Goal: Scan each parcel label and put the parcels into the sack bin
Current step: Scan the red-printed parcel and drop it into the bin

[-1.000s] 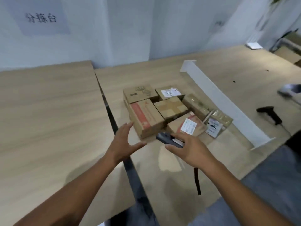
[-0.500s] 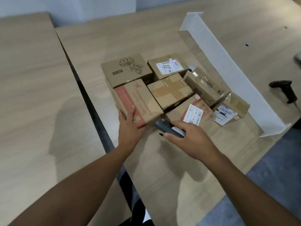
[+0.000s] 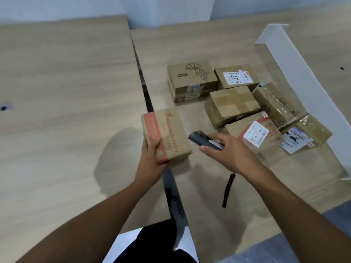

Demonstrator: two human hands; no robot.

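– Which parcel is in hand?
– The red-banded parcel (image 3: 167, 133). The left grip (image 3: 152, 162) grasps its near end, thumb on top, over the dark gap (image 3: 144, 86) between the two surfaces. Lifted or resting, I can't tell.
– And the other?
– The right grip (image 3: 233, 152) is clenched round a dark scanner (image 3: 201, 141) at the parcel's three o'clock, nose toward it. A black strap (image 3: 228, 190) hangs below the wrist.
– What crowds them?
– From one to three o'clock: a flower-print box (image 3: 191, 78), a labelled box (image 3: 235, 76), a taped box (image 3: 231, 105), a clear-wrapped box (image 3: 273, 103). A white-label parcel (image 3: 254, 133) lies partly behind the scanner hand, a small parcel (image 3: 303, 137) beside it. Beyond them, a white divider (image 3: 303, 73) crosses the surface (image 3: 209, 44).
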